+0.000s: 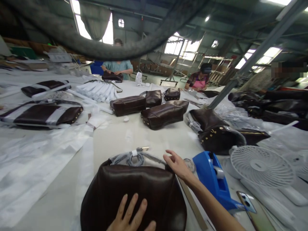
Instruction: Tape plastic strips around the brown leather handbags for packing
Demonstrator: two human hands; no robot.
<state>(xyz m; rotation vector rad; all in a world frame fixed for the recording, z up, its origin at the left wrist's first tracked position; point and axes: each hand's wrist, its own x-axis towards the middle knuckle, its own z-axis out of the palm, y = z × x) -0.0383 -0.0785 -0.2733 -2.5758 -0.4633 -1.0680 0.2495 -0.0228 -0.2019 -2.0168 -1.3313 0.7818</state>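
Observation:
A dark brown leather bag (134,183) lies on the white table (108,141) right in front of me. Its strap (136,158) is wrapped in grey material and coiled along the top edge, with a white band round it. My left hand (132,213) rests on the front of the bag with its fingers spread. At the upper right corner of the bag, my right hand (176,163) touches the end of the strap, its fingers loosely extended and gripping nothing that I can see.
To the right are a blue tape dispenser (211,176), a white fan (262,166) and a phone (257,208). Several brown bags (163,114) lie further back. White sheets (40,160) cover the left side. Other people (117,67) work across the table.

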